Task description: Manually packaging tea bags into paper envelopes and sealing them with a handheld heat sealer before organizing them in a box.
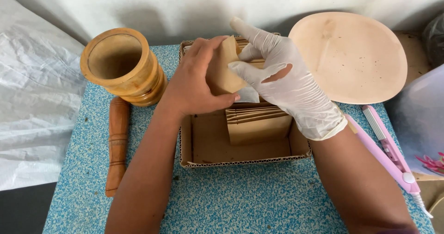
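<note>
Hands working | my bare left hand and torn-gloved right hand are pinching one small brown paper envelope | more are waiting in the shallow cardboard tray.

Both hands pinch a brown paper pouch above the cardboard box.

Single head view, close, steep downward over blue speckled table, facing wall.
</note>
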